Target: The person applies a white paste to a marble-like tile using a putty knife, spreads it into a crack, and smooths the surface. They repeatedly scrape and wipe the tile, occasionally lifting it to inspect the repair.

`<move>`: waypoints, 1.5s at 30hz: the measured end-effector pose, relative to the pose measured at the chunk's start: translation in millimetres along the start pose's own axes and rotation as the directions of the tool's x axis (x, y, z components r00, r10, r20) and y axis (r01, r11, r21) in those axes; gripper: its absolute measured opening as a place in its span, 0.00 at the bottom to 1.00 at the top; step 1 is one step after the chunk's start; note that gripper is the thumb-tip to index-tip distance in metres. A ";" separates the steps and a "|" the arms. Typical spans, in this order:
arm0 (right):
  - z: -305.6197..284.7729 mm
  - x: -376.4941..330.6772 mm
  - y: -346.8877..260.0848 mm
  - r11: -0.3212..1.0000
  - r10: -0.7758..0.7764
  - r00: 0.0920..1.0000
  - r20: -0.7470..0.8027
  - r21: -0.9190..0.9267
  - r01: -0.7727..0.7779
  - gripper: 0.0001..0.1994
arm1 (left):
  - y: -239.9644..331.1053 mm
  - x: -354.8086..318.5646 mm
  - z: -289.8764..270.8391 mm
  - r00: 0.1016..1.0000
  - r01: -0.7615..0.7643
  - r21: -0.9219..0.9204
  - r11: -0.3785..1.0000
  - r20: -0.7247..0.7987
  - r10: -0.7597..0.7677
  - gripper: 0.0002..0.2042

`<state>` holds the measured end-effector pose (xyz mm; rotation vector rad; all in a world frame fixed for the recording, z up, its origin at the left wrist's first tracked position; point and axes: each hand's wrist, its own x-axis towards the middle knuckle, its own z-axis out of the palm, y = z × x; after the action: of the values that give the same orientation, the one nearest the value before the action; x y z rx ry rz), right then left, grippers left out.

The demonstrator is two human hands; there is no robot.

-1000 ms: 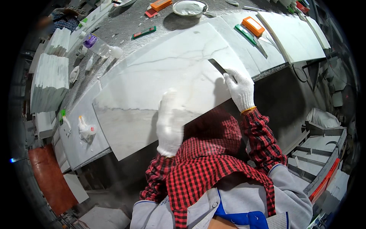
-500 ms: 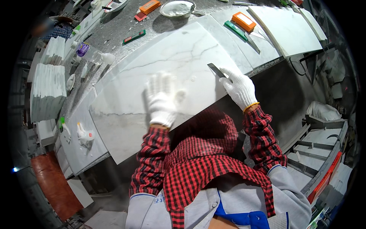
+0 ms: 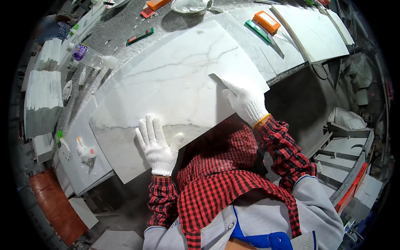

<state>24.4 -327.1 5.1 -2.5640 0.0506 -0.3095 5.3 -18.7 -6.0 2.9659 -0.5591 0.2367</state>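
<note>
Your left hand (image 3: 156,146) has slid down and toward you since a moment ago; it now lies flat near the close edge of the big white marble slab (image 3: 175,79), fingers spread wide, holding nothing and just pressing on the stone. Your right hand (image 3: 246,102) has stayed near the same spot on the right side of the slab. It is closed around a thin flat scraper blade (image 3: 216,78), and the tip of the blade touches the stone. The slab lies tilted across the grey workbench (image 3: 125,29) in front of you, with its near corner sticking out past the bench. The far part of the slab looks clean and bright with grey lines in it. The near part under your left hand looks duller and greyer, so I think more scraping is left there. An orange block (image 3: 266,21), a green bar tool (image 3: 139,36), a metal bowl (image 3: 191,5) and a small white glue bottle (image 3: 85,151) sit around you, all well away from your hands.
</note>
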 end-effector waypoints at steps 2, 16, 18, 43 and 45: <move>2.5 1.7 -8.4 0.998 0.002 1.000 0.006 -0.057 -0.002 0.17 | 0.6 2.4 0.8 1.000 0.021 -0.026 0.999 0.001 -0.021 0.45; 17.4 6.5 -27.9 0.991 0.018 0.995 -0.093 -0.129 -0.030 0.04 | 4.1 7.8 2.3 1.000 0.019 0.007 1.000 0.009 -0.019 0.46; 20.6 7.7 -30.4 0.981 0.036 0.999 -0.036 -0.188 -0.042 0.04 | 5.0 9.5 -1.8 1.000 0.024 0.006 1.000 0.017 -0.024 0.46; 36.5 1.6 -34.7 0.992 0.002 0.993 -0.121 -0.128 -0.017 0.15 | 3.8 7.8 5.9 0.999 0.025 0.009 1.000 -0.030 -0.025 0.45; 14.9 -8.0 -39.5 0.984 0.173 0.983 -0.067 -0.020 -0.174 0.18 | 3.5 4.9 7.2 0.998 0.036 -0.005 0.999 -0.043 -0.036 0.45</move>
<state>19.0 -285.1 12.2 -2.5528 0.3023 -0.3267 9.4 -24.7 -11.9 2.9566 -0.5001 0.2947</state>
